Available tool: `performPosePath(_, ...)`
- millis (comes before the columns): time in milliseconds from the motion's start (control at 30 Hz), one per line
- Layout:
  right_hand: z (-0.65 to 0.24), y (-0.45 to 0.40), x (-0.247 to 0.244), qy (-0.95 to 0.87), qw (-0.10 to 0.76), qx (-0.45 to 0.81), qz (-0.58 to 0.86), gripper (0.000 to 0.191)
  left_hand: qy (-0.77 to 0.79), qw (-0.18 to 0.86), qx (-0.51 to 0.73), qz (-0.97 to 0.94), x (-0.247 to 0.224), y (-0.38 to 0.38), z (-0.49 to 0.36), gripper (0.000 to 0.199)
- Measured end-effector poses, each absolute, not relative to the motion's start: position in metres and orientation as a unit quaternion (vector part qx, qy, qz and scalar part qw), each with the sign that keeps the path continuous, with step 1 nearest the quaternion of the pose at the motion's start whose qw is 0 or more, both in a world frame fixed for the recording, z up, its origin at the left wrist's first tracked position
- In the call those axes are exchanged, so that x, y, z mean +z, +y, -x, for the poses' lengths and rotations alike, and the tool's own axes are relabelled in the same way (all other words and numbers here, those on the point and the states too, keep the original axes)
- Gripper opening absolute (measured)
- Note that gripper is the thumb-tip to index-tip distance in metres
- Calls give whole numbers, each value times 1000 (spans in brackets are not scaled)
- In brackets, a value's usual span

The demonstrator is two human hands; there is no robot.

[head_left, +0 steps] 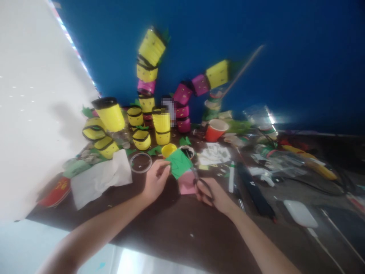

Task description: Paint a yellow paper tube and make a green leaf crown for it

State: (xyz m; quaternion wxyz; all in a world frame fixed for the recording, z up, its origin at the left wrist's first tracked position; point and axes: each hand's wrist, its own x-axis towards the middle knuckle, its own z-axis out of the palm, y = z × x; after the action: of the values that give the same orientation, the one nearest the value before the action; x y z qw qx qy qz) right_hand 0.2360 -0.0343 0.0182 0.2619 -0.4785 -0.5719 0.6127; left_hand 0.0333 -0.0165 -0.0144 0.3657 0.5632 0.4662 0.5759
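Between thumb and fingers, my left hand (157,179) pinches the left edge of a green sheet of paper (180,163) that bears dark drawn lines. My right hand (209,193) grips a pair of scissors (207,188) by the dark handles. The blades sit at the right edge of the green paper, and I cannot tell whether they touch it. Under both lies a pink sheet (186,183) on the dark table (171,232). Just behind the green paper are a small yellow cup (169,150) and a white-rimmed cup (188,151) with dark contents.
Yellow and magenta bottle pieces (162,125) stand stacked at the back. A red cup (216,130), crumpled tissue (213,153) and green scraps lie behind my hands. White cloth (101,177) is left; a white marker (231,178), a long black object (255,192) and a white charger (300,214) are right.
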Motion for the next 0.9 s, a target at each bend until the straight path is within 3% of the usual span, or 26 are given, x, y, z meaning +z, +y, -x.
performPosePath(900,-232,-34,24,-562,243,598,517,50,479,357,571,-563,-16,-16,-31,20)
